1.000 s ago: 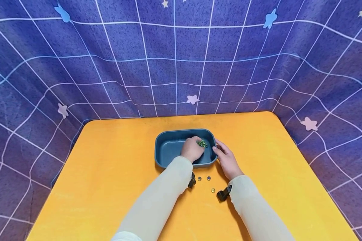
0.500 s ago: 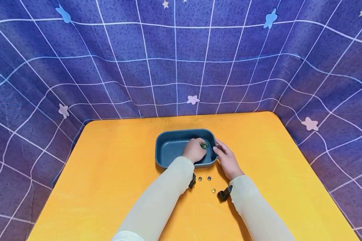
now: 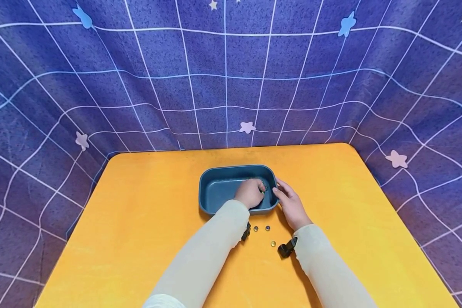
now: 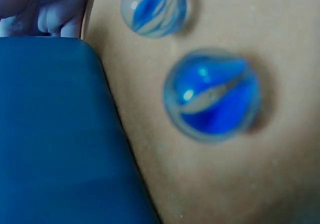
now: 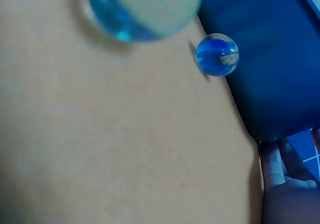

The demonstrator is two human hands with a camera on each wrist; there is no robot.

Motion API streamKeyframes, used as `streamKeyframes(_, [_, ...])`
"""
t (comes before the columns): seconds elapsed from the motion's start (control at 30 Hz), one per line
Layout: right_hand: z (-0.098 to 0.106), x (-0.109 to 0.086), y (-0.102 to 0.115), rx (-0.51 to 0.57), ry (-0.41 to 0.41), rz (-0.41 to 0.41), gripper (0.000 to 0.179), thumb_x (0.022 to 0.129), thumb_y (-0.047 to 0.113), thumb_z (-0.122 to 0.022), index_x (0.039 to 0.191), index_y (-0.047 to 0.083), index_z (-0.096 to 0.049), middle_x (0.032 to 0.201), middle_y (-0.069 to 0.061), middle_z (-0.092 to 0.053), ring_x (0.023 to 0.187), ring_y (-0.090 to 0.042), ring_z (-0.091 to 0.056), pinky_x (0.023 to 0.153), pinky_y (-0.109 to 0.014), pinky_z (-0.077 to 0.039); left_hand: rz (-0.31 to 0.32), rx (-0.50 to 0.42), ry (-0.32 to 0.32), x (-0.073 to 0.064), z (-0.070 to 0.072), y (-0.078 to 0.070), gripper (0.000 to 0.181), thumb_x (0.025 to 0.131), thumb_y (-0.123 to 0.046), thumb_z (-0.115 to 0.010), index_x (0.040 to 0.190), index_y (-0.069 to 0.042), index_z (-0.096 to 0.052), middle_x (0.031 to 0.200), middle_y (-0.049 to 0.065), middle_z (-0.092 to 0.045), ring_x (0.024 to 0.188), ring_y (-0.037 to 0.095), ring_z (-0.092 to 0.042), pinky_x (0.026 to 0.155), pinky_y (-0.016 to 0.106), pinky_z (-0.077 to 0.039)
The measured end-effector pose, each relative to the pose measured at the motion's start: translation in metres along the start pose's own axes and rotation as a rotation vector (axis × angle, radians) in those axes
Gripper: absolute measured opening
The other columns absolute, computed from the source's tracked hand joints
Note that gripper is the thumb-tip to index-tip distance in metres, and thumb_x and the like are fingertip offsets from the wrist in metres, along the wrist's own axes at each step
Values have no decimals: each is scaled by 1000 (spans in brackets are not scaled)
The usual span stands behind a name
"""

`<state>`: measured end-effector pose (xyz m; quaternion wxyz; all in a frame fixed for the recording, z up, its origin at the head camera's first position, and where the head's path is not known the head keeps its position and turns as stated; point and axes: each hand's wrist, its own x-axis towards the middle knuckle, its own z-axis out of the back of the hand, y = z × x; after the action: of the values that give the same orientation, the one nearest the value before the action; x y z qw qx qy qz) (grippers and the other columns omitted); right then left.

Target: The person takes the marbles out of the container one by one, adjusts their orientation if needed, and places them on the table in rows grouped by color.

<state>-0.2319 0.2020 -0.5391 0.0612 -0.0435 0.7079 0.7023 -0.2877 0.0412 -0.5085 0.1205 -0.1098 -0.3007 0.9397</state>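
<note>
My left hand [image 3: 250,192] is inside a dark blue rectangular bin [image 3: 218,192], at its right half. Its fingers are curled around small green pieces, apparently glass marbles [image 3: 266,187], which the hand mostly hides. With the thumb at the rim and the other fingers outside, my right hand [image 3: 291,205] grips the bin's right end. Below the bin on the table lie a pale marble [image 3: 256,229], a blue marble [image 3: 268,228] and a yellowish marble [image 3: 273,244]. Close up in the left wrist view, the blue marble [image 4: 212,94] shows a swirl inside clear glass.
The bin stands on a yellow table [image 3: 146,214]. A blue-purple curtain [image 3: 200,85] with white grid lines and stars hangs behind it and at both sides. Each wrist wears a black camera, such as the right wrist camera [image 3: 286,248] near the yellowish marble.
My left hand has shifted slightly right in the bin, and its fingers have closed over the green marbles that showed beside it before. The right hand keeps its grip on the bin.
</note>
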Motion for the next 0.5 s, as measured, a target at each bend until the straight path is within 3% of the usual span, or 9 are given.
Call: streamKeyframes(0.5, [0,1,-1,13,-8,15,50,107,31,-59,155,21,-48,155,-9,-46,144,-26,-40,120,-47,-28,8,6,20,-3,3,-3,5,96,-14,-72,97,-18,-76,100,-6,-71,90,14,-63,90,34,-53])
